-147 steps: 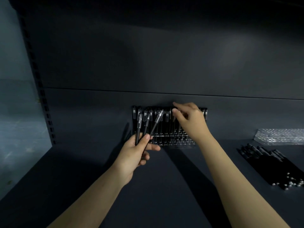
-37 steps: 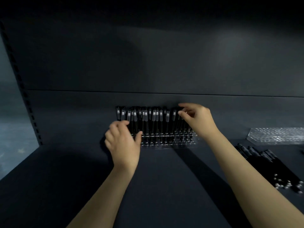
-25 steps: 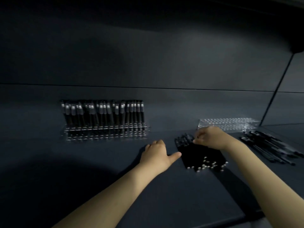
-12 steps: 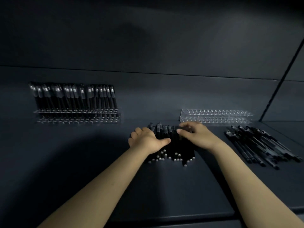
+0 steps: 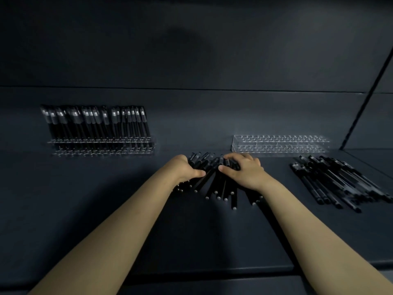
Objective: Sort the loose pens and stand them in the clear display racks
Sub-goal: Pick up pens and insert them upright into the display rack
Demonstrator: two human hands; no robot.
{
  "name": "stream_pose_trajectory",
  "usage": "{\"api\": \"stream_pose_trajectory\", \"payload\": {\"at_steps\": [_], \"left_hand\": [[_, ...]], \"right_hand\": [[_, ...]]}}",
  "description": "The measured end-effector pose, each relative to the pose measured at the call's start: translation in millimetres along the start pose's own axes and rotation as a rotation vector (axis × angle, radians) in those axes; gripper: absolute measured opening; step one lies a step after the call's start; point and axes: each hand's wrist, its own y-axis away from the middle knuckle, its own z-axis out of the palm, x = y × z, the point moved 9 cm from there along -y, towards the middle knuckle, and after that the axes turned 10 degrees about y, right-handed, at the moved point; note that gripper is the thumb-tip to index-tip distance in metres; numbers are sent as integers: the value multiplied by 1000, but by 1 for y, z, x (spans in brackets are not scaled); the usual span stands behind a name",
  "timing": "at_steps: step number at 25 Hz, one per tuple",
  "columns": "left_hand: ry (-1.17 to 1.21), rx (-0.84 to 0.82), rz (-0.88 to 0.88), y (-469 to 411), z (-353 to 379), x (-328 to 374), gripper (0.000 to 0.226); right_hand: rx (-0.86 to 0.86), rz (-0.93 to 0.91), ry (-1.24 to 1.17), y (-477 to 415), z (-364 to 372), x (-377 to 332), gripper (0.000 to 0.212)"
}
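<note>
A heap of loose black pens (image 5: 214, 184) lies on the dark shelf in front of me. My left hand (image 5: 185, 169) curls round the heap's left side, thumb across the barrels. My right hand (image 5: 244, 169) covers its right side, its fingers bent over the pens. Both hands gather the heap between them. At the back left a clear rack (image 5: 102, 145) holds a row of upright black pens. A second clear rack (image 5: 278, 143) at the back right stands with bare holes.
Another pile of loose black pens (image 5: 340, 184) lies at the right, near a dark upright post (image 5: 361, 96). The shelf's front edge (image 5: 212, 271) runs below my forearms. A dark back panel rises behind the racks.
My view has swung right from the filled rack to the loose heap. Both hands have left that rack and closed in on the heap, whose pens have fanned out.
</note>
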Motion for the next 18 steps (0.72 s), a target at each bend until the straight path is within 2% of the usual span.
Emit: {"api": "stream_pose_trajectory", "payload": {"at_steps": [5, 8, 11, 15, 18], "left_hand": [[2, -104, -45, -5, -6, 0, 94], [-53, -143, -37, -6, -8, 3, 92], [-107, -113, -19, -7, -11, 4, 86], [-69, -102, -10, -6, -17, 4, 80], [21, -158, -32, -4, -23, -3, 87]], "right_hand": [[-10, 19, 1, 1, 0, -1, 51], [-14, 21, -6, 3, -1, -2, 51], [-18, 20, -15, 3, -1, -1, 51], [-21, 19, -30, 2, 0, 0, 50], [-28, 22, -23, 1, -1, 0, 50]]}}
